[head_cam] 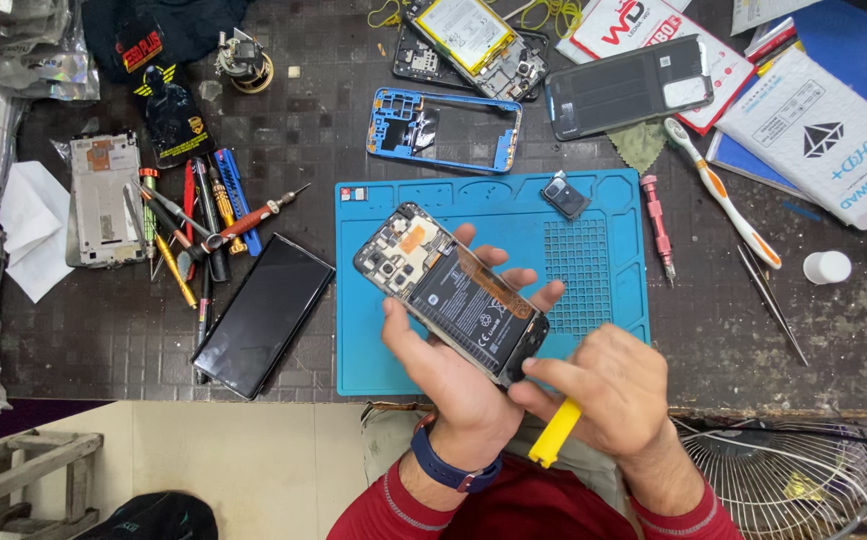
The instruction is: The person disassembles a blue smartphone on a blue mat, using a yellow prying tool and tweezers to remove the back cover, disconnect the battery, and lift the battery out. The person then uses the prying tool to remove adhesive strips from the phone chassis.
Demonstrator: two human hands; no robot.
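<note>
Opened phone (451, 293): back cover off, battery showing, held tilted above the blue mat (593, 215). Left hand (450, 372): grip closed round the phone's edges. Right hand (603, 392): grip closed on a yellow pry tool (555, 433), forefinger at the phone's lower corner. Surface (733, 320): dark, cluttered.

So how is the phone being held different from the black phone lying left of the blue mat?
The held phone is open-backed, showing battery and circuit board; the black phone shows only a smooth dark face. The held one is gripped in the left hand above the blue mat; the black one lies flat on the bench. Both sit slanted.
</note>
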